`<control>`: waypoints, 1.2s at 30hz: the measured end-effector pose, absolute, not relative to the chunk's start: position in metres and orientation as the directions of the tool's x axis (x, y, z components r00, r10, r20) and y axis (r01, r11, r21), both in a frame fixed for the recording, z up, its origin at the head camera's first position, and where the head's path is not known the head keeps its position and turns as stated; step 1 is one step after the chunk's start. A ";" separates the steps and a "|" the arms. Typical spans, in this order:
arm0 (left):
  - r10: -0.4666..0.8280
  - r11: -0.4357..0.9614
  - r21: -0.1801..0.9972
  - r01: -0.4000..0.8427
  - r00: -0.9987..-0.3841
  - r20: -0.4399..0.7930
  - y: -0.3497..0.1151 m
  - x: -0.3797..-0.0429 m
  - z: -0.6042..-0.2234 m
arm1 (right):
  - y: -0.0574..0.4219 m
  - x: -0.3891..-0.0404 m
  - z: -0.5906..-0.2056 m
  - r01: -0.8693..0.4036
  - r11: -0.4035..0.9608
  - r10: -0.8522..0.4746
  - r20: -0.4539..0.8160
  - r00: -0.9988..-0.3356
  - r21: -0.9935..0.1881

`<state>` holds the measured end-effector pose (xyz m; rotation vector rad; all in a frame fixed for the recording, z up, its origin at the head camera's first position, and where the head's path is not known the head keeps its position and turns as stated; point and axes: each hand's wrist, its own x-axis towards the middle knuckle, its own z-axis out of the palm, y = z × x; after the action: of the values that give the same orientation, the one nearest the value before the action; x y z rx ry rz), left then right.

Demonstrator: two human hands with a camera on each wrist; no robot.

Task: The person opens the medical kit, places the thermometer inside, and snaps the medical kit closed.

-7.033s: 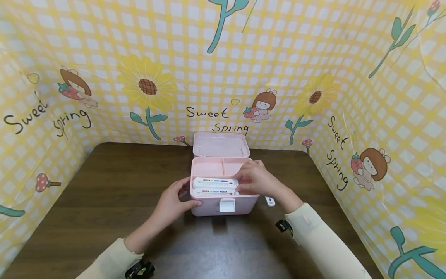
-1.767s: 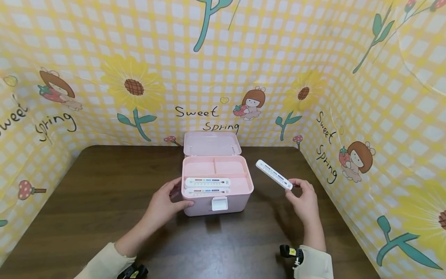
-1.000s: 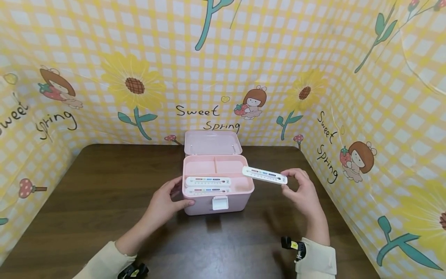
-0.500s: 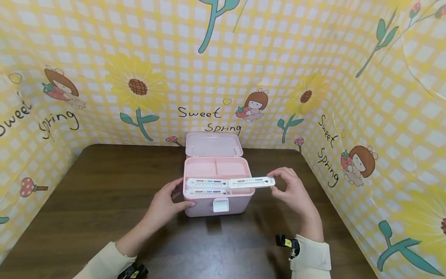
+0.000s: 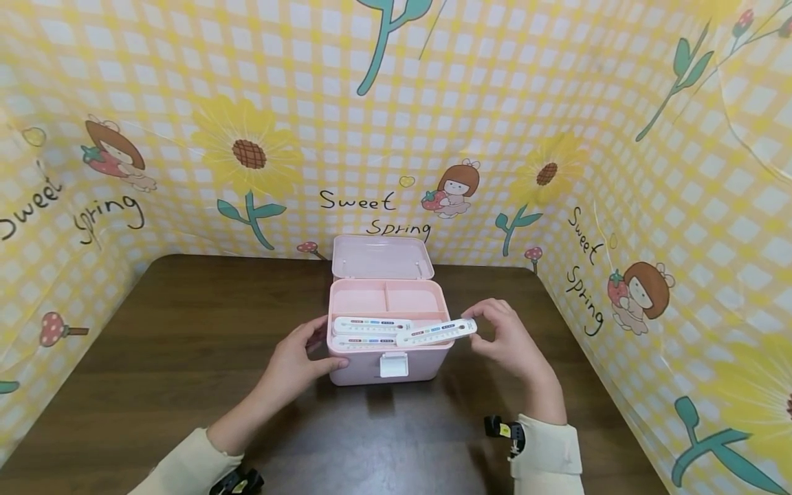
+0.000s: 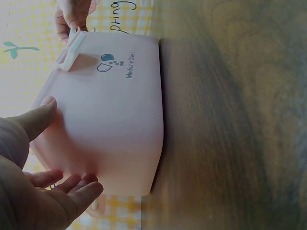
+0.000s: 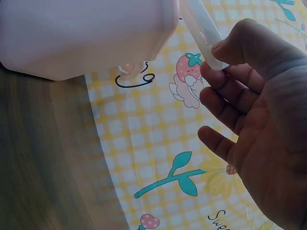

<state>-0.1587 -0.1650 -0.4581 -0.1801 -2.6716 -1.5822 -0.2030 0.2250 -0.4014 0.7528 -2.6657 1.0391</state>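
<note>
In the head view, a person's left hand [image 5: 297, 357] comes in from the lower left and grips the near left corner of a pink plastic box [image 5: 359, 373], thumb on the front edge and fingers bent round the end. The right hand [image 5: 507, 344] reaches up from the lower right, wrist bent inward, and pinches the right end of a slim white stick [image 5: 436, 331] between thumb and fingers. The stick slants across the right part of the box's front compartment, its held end raised past the right rim; whether it touches anything below cannot be told. Two similar sticks [image 5: 373, 325] lie in that compartment, on the left. Their coloured blocks and scale marks are too small to read. The box stands on a dark wood table [image 5: 185, 330], its lid [image 5: 383, 258] tipped back, a white latch [image 5: 393, 365] in front. The checked cloth [image 5: 526, 69] behind repeats the words "Sweet Spring". In the left wrist view, turned sideways, the left thumb presses the front wall near the top, and the fingers, slightly spread, touch the end wall. The front reads "Medicine Chest" beside a capsule drawing. In the right wrist view, the thumb lies on the stick's end against the nearest finger; the remaining fingers are loosely bent, apart from it.
</note>
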 end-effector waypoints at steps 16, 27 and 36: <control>0.084 0.478 0.868 0.137 -0.990 0.109 -0.162 -0.160 -0.460 | 0.214 -0.207 -0.394 -0.585 0.640 -0.503 0.304 -0.809 -0.499; 0.081 0.473 0.872 0.126 -0.992 0.100 -0.162 -0.160 -0.458 | 0.211 -0.221 -0.384 -0.689 0.618 -0.665 0.216 -0.715 -0.379; 0.081 0.477 0.870 0.130 -0.991 0.104 -0.165 -0.159 -0.459 | 0.203 -0.231 -0.371 -0.727 0.611 -0.736 0.113 -0.668 -0.314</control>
<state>-0.1592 -0.1649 -0.4592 -0.1899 -2.6578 -1.5717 -0.2312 0.2027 -0.3710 1.2914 -2.8441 0.5344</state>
